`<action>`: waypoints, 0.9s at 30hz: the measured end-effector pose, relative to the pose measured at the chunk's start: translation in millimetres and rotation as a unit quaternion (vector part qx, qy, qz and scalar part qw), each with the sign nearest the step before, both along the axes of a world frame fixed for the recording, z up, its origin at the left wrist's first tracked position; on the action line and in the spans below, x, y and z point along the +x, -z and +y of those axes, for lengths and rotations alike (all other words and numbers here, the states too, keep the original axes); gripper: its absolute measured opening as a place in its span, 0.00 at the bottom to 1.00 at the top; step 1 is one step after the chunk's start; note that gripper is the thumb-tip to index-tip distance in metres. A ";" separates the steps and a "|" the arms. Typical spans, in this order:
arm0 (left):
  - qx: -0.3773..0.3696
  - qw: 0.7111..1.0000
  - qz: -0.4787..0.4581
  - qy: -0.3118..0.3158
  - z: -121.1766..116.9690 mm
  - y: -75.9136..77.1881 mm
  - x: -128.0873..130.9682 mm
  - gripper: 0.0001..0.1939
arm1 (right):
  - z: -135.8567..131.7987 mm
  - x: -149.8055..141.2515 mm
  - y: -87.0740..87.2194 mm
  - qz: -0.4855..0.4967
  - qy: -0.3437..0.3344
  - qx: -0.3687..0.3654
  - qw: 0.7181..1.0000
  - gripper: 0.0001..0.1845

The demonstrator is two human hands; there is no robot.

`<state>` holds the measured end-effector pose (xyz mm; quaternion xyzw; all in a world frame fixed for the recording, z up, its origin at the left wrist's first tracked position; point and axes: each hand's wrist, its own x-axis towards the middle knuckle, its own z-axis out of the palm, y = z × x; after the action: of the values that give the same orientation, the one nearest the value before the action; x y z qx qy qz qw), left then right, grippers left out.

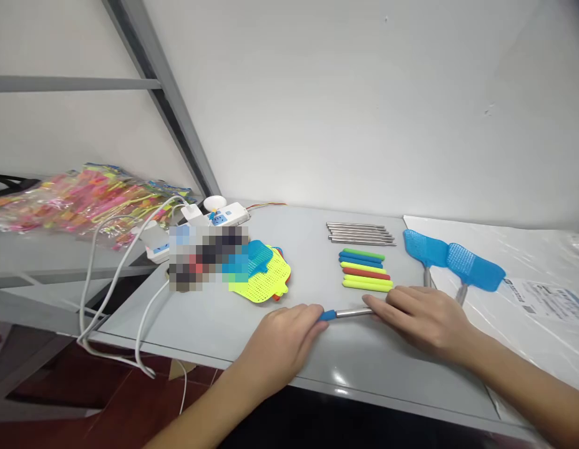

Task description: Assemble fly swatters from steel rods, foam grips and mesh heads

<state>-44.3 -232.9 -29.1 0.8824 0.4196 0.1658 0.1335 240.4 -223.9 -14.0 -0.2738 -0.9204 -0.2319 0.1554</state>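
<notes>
I have the left grip (282,346) closed around one end of a steel rod (350,313), its fingers at a blue sleeve (325,315) on the tip. The right grip (423,318) is pressed onto the bare steel further along, so the rod lies across the gap between them, just above the bench (214,333). From this view, both grips appear to be pinching the rod, though the fingers hide part of it.

As I read it, the step in hand is holding this rod with both grips at the bench's near edge. The steel looks smooth, so the next move calls for a firm hold at both ends.

Ahead of the grips lie a row of bare rods (359,233) and a stack of colored sleeves (364,268). To the right, two blue swatters (453,259) rest partly on a white sheet (542,337). To the left is a pile of yellow swatter heads (259,280) beside a pixelated patch I can't read (208,259). Beyond that are a power strip (228,214), white cables (109,268) and a bright plastic bag (78,199).
</notes>
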 end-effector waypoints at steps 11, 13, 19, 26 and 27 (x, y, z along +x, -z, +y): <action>0.066 0.997 0.047 0.019 -1.4 3.3 1.5 0.13 | -0.5 -4.3 -10.8 -0.032 -0.025 -0.008 0.999 0.15; 0.074 0.995 0.055 0.028 -2.7 2.8 2.9 0.12 | -3.1 -15.8 -17.1 -0.045 -0.041 -0.001 0.998 0.15; 0.079 0.996 -0.001 0.033 -4.7 2.7 -0.7 0.12 | -1.2 -57.8 -37.2 -0.094 -0.041 0.002 0.995 0.14; 0.075 0.996 -0.049 -0.006 -4.2 2.1 -6.4 0.12 | 13.4 -27.2 -54.7 -0.074 0.050 -0.043 0.995 0.15; 0.079 0.996 -0.048 -0.001 -4.3 2.2 -6.1 0.12 | 12.4 -22.2 -54.1 -0.074 0.045 -0.061 0.994 0.15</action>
<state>-50.4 -237.1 -31.4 0.8806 0.3995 0.2407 0.0832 218.2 -211.5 40.1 -0.3058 -0.9285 -0.2019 0.0598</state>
